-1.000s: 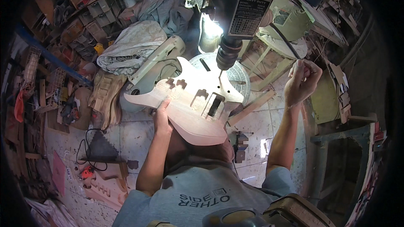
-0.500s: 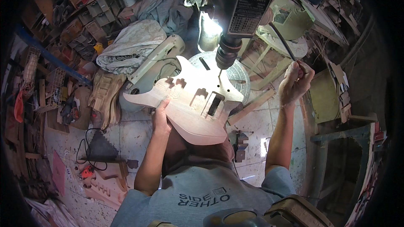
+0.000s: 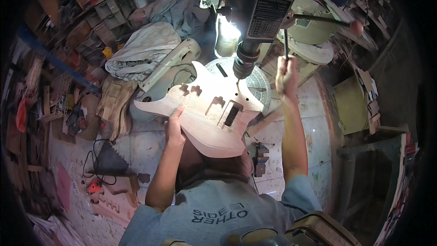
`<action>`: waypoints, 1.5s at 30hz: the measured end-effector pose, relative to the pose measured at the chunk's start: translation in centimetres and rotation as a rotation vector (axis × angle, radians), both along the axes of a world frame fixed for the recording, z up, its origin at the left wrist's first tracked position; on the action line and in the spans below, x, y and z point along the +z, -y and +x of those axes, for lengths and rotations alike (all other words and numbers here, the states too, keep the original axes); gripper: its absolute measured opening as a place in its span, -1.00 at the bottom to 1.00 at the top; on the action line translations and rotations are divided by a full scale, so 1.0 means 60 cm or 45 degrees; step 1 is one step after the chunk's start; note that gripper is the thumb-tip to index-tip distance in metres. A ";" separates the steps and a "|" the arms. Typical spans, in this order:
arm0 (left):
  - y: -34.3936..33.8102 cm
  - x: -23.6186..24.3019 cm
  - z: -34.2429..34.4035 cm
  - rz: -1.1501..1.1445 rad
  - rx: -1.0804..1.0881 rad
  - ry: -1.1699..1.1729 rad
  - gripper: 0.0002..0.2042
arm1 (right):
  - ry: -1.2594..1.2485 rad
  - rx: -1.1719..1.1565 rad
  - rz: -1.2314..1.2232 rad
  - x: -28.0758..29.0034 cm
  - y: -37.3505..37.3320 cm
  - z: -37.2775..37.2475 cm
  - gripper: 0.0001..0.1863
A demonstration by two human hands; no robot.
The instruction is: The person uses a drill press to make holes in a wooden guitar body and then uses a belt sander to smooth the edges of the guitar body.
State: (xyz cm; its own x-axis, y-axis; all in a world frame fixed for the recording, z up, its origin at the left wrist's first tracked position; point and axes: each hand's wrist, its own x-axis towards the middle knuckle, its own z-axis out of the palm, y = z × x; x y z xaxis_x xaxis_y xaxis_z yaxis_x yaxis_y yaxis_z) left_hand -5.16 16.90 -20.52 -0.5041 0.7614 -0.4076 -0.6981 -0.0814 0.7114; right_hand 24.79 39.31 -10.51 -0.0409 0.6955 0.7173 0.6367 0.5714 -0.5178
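Note:
A pale wooden guitar body [image 3: 209, 132] with routed cavities and small holes rests across the round metal drill press table [image 3: 260, 79]. My left hand [image 3: 174, 126] grips its lower left edge, thumb on top. Above the upper right part of the body, the black chuck [image 3: 245, 64] holds a thin bit [image 3: 238, 82] pointing down at it; whether the bit is in the wood I cannot tell. My right hand [image 3: 287, 75] is closed on a dark feed lever [image 3: 286, 43] right of the chuck. A bright work lamp [image 3: 230, 29] lights the body.
Bundled cloths [image 3: 141, 52] and shaped wood pieces [image 3: 114, 109] lie at left, a cluttered shelf [image 3: 102, 11] behind. On the tiled floor lie a cable [image 3: 95, 164], a routed board [image 3: 114, 205] and a metal vise-like tool [image 3: 260, 159]. A dark frame [image 3: 368, 146] stands at right.
My right hand has swung left with the feed lever, and another lever arm with a reddish knob has come round at upper right. The chuck sits slightly lower. My left hand holds steady.

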 end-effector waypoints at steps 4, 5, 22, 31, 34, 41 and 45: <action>-0.010 0.020 0.005 -0.003 -0.004 -0.031 -0.53 | 0.228 -0.036 -0.173 0.033 -0.051 -0.008 -0.73; -0.009 0.019 0.005 -0.013 -0.006 -0.040 -0.53 | 0.296 -0.048 -0.254 0.044 -0.045 -0.003 -0.70; -0.035 -0.068 -0.038 0.076 -0.053 -0.035 -0.53 | 0.202 0.181 0.260 0.462 -0.097 0.084 -0.64; 0.082 -0.027 -0.074 0.108 0.011 0.014 -0.56 | -0.437 0.225 0.816 0.415 0.115 0.016 -0.75; 0.101 -0.013 -0.069 0.222 -0.034 0.001 -0.51 | 0.321 0.475 0.790 0.399 0.185 -0.045 -0.80; 0.137 0.002 -0.083 0.439 -0.018 0.004 -0.42 | 1.448 -0.135 0.956 0.404 0.028 -0.244 -0.44; 0.155 0.009 -0.101 0.426 0.030 -0.019 -0.39 | 1.308 -0.305 0.722 0.363 -0.039 -0.290 -0.35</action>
State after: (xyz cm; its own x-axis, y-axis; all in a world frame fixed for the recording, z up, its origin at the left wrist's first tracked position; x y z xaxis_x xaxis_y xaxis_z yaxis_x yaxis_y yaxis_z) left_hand -11.19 7.63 -19.96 -0.5274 0.8397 -0.1295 -0.6827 -0.3281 0.6529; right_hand 7.40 41.68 11.26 -0.6868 0.3590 0.6320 0.7265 0.3643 0.5826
